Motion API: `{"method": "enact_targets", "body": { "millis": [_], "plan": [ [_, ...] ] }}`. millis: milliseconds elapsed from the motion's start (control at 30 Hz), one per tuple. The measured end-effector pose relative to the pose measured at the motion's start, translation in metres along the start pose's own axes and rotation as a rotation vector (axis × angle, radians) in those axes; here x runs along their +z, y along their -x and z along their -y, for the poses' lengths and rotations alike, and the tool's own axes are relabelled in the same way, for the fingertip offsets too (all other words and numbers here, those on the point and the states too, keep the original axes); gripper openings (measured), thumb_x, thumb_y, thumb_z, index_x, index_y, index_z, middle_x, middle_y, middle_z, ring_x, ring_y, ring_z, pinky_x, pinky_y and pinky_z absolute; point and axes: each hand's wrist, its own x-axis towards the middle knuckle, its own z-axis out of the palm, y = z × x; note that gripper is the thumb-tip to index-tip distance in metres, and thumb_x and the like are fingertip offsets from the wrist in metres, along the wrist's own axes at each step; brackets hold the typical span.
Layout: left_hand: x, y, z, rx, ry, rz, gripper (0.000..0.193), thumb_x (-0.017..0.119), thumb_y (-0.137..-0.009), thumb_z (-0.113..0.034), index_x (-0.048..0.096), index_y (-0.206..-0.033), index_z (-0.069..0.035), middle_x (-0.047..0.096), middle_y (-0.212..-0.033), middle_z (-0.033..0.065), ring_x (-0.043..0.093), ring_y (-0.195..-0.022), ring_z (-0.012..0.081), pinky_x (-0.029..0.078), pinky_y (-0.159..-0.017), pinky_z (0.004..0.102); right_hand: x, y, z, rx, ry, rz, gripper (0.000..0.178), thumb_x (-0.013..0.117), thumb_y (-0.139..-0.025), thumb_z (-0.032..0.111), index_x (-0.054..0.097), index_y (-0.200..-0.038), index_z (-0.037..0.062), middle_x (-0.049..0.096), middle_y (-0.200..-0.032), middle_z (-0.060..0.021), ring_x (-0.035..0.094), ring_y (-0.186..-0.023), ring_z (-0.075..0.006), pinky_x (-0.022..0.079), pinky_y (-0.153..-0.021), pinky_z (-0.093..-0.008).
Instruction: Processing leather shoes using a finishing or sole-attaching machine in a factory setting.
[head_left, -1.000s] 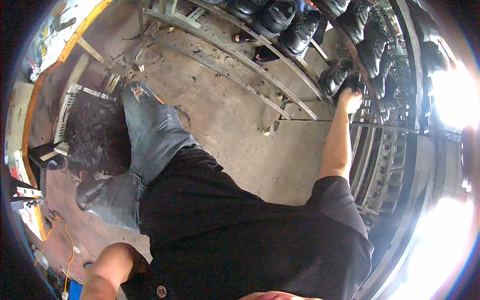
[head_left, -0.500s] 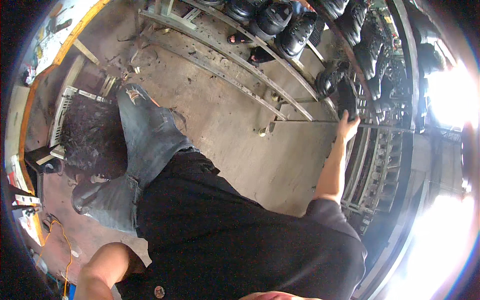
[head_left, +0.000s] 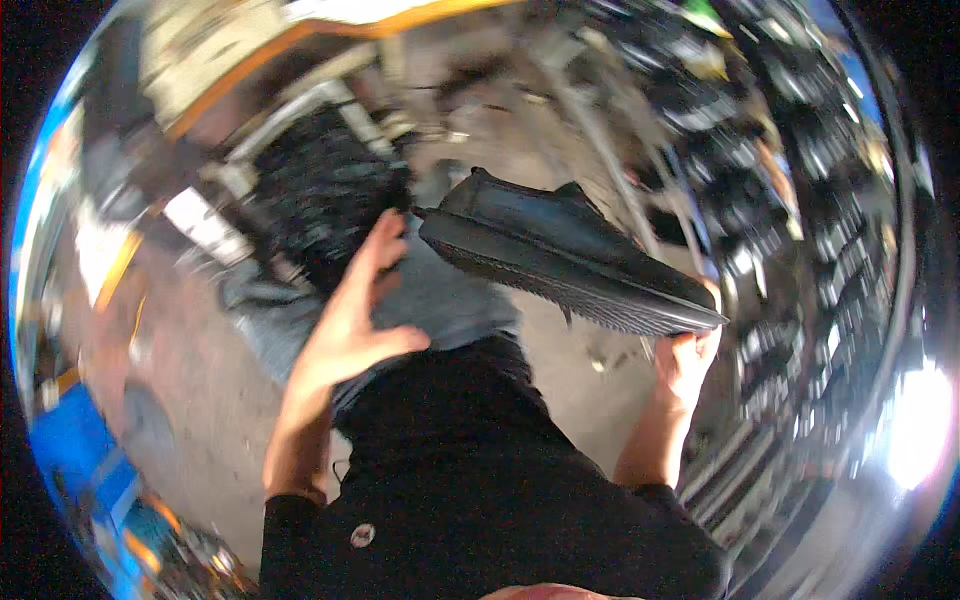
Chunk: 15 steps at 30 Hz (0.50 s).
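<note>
Your right grip (head_left: pixel 690 355) has brought the black shoe (head_left: pixel 570 255) away from the shoe rack (head_left: pixel 755 455) to the space before your waist, pinching its toe, and your left grip (head_left: pixel 355 325) has come up, spread and empty, near the heel, so both can now reach it. Blurred shoes (head_left: pixel 750 215) crowd your right; the pale crate (head_left: pixel 362 120) limits your left. Concrete floor (head_left: pixel 590 400) shows beneath the shoe, between them.

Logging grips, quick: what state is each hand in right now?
Left hand: open, nothing held, near the heel of the black shoe.
Right hand: closed on that shoe's toe, holding it.
</note>
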Motion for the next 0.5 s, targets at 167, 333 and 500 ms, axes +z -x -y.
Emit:
{"method": "enact_targets", "body": {
  "millis": [167, 333, 500],
  "plan": [
    [-0.022, 0.025, 0.016, 0.219, 0.499, -0.251, 0.101, 0.083, -0.079, -0.004, 0.021, -0.159, -0.003, 0.028, -0.163, 0.0094, 0.043, -0.140, 0.0207, 0.044, -0.107, 0.0377, 0.067, -0.046, -0.095, 0.220, -0.571, 0.261, 0.081, 0.077, -0.087, 0.043, 0.041, -0.150, 0.0059, 0.050, -0.150, -0.0101, 0.047, -0.138, -0.0288, 0.034, -0.118, -0.0488],
    [-0.025, 0.033, -0.028, 0.173, 0.443, -0.441, 0.100, 0.078, -0.076, 0.014, 0.023, -0.158, -0.002, 0.027, -0.163, 0.0126, 0.050, -0.135, 0.0232, 0.048, -0.107, 0.0378, 0.103, -0.096, -0.141, 0.313, -0.641, 0.386, 0.087, 0.083, -0.082, 0.039, 0.041, -0.149, 0.0040, 0.054, -0.144, -0.0099, 0.050, -0.135, -0.0297, 0.038, -0.114, -0.0488],
    [-0.029, 0.028, -0.035, 0.291, 0.098, -0.464, 0.101, 0.088, -0.071, 0.002, 0.030, -0.154, 0.003, 0.028, -0.164, 0.0149, 0.040, -0.144, 0.0261, 0.039, -0.114, 0.0407, 0.114, -0.127, -0.135, 0.291, -0.611, 0.409, 0.086, 0.083, -0.081, 0.039, 0.042, -0.151, 0.0094, 0.048, -0.150, -0.0088, 0.048, -0.137, -0.0287, 0.036, -0.117, -0.0486]
  ]
}}
